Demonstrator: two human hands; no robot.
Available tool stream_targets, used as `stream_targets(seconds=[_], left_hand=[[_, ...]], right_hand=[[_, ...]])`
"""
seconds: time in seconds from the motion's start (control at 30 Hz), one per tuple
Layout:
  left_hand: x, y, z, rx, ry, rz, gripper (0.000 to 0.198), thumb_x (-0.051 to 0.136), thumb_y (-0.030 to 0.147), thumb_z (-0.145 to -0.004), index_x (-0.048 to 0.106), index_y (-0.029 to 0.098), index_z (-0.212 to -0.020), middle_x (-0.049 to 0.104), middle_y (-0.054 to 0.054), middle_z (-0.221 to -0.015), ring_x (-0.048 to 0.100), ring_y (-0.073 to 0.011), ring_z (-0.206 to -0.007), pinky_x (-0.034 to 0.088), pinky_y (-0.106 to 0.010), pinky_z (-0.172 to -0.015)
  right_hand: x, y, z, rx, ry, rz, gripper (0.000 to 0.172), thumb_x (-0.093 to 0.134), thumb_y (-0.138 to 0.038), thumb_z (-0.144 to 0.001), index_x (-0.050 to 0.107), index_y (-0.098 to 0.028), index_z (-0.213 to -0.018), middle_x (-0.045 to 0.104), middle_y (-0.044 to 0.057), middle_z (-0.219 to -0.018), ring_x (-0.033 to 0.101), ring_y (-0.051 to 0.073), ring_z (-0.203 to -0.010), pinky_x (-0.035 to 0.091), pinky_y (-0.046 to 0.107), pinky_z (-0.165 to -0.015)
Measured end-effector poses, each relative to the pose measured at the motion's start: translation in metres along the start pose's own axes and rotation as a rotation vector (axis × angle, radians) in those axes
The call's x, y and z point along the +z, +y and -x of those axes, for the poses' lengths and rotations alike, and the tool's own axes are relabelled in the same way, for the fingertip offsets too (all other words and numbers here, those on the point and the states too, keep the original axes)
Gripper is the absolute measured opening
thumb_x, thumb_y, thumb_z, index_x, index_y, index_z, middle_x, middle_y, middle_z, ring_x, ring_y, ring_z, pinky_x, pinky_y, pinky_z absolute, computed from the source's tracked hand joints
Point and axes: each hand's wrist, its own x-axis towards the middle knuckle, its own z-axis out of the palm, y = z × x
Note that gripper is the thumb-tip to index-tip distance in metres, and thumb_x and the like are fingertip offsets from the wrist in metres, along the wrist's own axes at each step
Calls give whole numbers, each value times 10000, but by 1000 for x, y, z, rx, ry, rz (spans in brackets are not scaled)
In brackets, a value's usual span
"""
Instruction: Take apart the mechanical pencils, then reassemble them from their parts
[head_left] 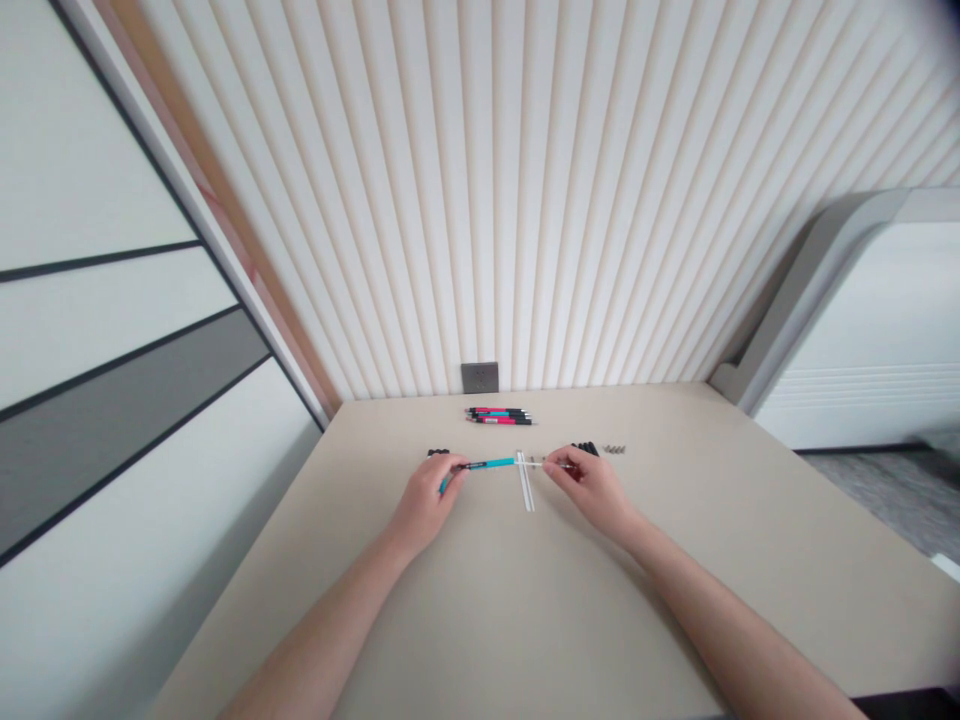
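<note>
My left hand (429,495) is closed around a turquoise pen barrel (491,463), held level above the beige table (675,560). My right hand (581,478) pinches a thin white refill (534,463) whose end meets the barrel's open end. Two white tubes (526,488) lie on the table just below, between the hands. Small black parts (438,453) lie behind my left hand, and more black parts (586,447) sit behind my right hand.
Several assembled pink and turquoise pens (499,415) lie near the table's back edge, below a grey wall socket (480,377). A row of tiny metal pieces (614,450) lies right of the black parts. A white cabinet (862,340) stands at the right.
</note>
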Motion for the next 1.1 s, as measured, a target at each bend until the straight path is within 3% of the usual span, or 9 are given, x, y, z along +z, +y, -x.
stream_targets(seconds=[0.2, 0.33, 0.5, 0.63, 0.83, 1.0, 1.1], left_hand=[[1, 4, 0, -41, 5, 36, 147, 506, 267, -929, 626, 206, -989, 689, -33, -891, 632, -176, -791, 515, -308, -767], [3, 3, 1, -36, -1, 45, 147, 508, 275, -925, 627, 209, -980, 689, -33, -889, 627, -177, -788, 516, -312, -766], [2, 3, 1, -35, -16, 47, 145, 506, 276, -927, 625, 211, -979, 682, -31, -886, 624, -175, -788, 515, -307, -768], [2, 5, 1, -27, -17, 48, 133, 511, 262, -924, 624, 214, -978, 678, -25, -880, 623, -171, -784, 512, -301, -767], [3, 5, 2, -4, -38, 41, 138, 499, 256, -935, 622, 211, -978, 680, -30, -883, 621, -176, -784, 508, -310, -772], [3, 4, 2, 5, -34, 41, 128, 508, 244, -932, 622, 210, -978, 680, -25, -882, 625, -174, -789, 504, -300, -771], [4, 4, 2, 7, -37, 45, 123, 509, 236, -932, 622, 208, -973, 678, -24, -882, 627, -173, -799, 500, -297, -779]], right_hand=[[-7, 0, -3, 140, 110, -309, 387, 623, -551, -808, 657, -168, -848, 503, -26, -570, 396, 104, -503, 300, 237, -461], [-10, 4, -7, 129, 230, -370, 429, 591, -588, -818, 637, -163, -845, 600, 28, -669, 467, 117, -539, 386, 246, -484], [-8, 4, -7, 152, 123, -356, 438, 630, -587, -784, 663, -161, -878, 682, 79, -766, 595, 175, -681, 439, 258, -521], [-4, 6, -7, 153, 64, -347, 406, 651, -562, -776, 661, -169, -873, 674, 53, -742, 582, 158, -655, 427, 258, -528], [-3, 14, -8, 141, 86, -282, 389, 633, -547, -799, 670, -165, -862, 560, -13, -612, 481, 120, -552, 395, 255, -524], [-5, 15, -10, 97, 143, -338, 448, 524, -587, -863, 662, -164, -914, 663, 65, -825, 593, 174, -750, 473, 298, -673], [-6, 16, -10, 88, 207, -333, 477, 480, -596, -885, 650, -168, -1008, 643, 44, -776, 594, 175, -746, 474, 316, -731]])
